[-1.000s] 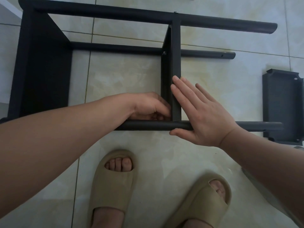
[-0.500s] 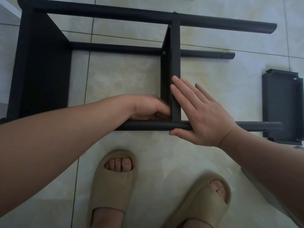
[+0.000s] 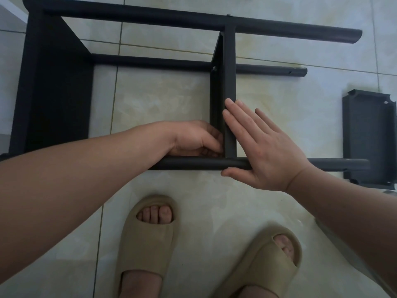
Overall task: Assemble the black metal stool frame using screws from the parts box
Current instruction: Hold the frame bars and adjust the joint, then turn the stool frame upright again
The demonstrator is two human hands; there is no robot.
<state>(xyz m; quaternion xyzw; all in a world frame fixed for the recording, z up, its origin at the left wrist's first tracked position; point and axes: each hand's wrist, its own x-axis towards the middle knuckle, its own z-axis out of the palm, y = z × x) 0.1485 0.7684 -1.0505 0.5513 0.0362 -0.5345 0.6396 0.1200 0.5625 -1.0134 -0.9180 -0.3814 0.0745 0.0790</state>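
Evidently the stool frame [image 3: 53,93] lies sideways on the floor [image 3: 163,100]; the left hand [image 3: 193,138] curls its fingers into the near joint, and what they pinch is hidden; the right hand [image 3: 264,151], fingers straight and close, braces the crossbar [image 3: 229,61]; keep it square while threading; since the earlier frame, hardly anything has moved.

We lose fingertips of the left hand [image 3: 194,139] behind the crossbar [image 3: 229,78] | stool frame [image 3: 53,93] cropped at lower left edge

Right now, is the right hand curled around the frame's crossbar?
No, the right hand lies flat, fingers straight, pressed against the crossbar.
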